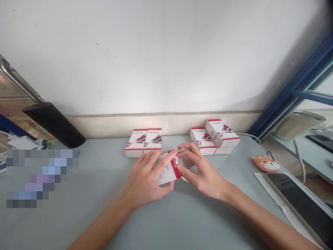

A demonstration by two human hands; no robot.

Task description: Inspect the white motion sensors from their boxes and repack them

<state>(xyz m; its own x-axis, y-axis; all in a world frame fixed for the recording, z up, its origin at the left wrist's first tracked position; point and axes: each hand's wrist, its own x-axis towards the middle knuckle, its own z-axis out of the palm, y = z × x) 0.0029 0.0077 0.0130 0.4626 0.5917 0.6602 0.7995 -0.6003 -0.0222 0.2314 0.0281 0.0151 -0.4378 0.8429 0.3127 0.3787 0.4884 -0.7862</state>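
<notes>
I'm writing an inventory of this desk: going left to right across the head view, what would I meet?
Black elongated object, left-hand pair of boxes, held box, right-hand group of boxes, orange animal-faced pouch, dark-screened phone.

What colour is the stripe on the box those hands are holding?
The stripe is red with white letters, best seen in the head view.

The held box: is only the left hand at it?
No, the left hand grips the held box while the right hand is at its red-banded end.
</notes>
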